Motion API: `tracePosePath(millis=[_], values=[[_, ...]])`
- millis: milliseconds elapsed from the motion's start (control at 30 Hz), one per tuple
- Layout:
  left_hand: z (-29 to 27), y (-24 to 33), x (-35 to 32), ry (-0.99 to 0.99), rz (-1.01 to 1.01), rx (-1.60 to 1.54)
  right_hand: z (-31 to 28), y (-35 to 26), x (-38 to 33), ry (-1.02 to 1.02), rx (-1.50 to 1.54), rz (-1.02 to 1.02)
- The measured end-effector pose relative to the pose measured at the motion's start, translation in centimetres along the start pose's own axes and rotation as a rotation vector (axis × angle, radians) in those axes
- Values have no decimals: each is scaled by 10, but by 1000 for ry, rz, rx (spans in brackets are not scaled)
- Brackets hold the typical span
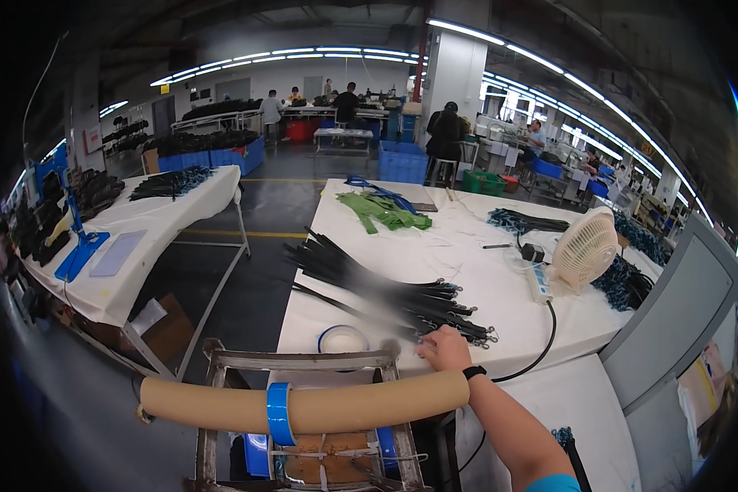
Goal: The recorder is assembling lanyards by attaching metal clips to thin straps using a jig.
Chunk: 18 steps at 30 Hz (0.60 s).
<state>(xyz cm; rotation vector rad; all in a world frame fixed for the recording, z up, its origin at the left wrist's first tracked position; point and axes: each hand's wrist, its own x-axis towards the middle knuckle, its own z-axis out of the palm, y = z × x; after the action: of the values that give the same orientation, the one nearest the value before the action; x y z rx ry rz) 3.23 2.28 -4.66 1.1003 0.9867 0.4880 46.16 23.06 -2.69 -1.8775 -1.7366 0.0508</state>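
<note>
My right hand [446, 350] reaches in from the lower right, a black band on its wrist. Its fingers are closed at the near edge of a pile of black straps [402, 299], pinching the end of one strap. Metal snap hooks [482, 334] tip the straps' right ends. A grey blur crosses the middle of the pile. Beside it, near the table edge, lies a ring-shaped roll of tape [342, 339]. Directly in front of me a brown cardboard tube [369, 403] rests across a worn metal frame [303, 359], with a blue tape roll [280, 414] around it. My left hand is out of view.
Green strips [381, 211] lie at the white table's [459, 238] far side. To the right are a cream fan [585, 248], a power strip [539, 283] with a black cable, and more strap bundles [623, 283]. Another white table [160, 221] stands left. People work at the back.
</note>
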Motion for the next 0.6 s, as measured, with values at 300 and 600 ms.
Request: tracePosePath(millis=[300, 600], values=[[-4, 7, 0, -40, -56, 76, 2, -30, 5, -4, -147, 196], [-6, 5, -19, -32, 40, 12, -90, -17, -64, 601, 1135, 295]])
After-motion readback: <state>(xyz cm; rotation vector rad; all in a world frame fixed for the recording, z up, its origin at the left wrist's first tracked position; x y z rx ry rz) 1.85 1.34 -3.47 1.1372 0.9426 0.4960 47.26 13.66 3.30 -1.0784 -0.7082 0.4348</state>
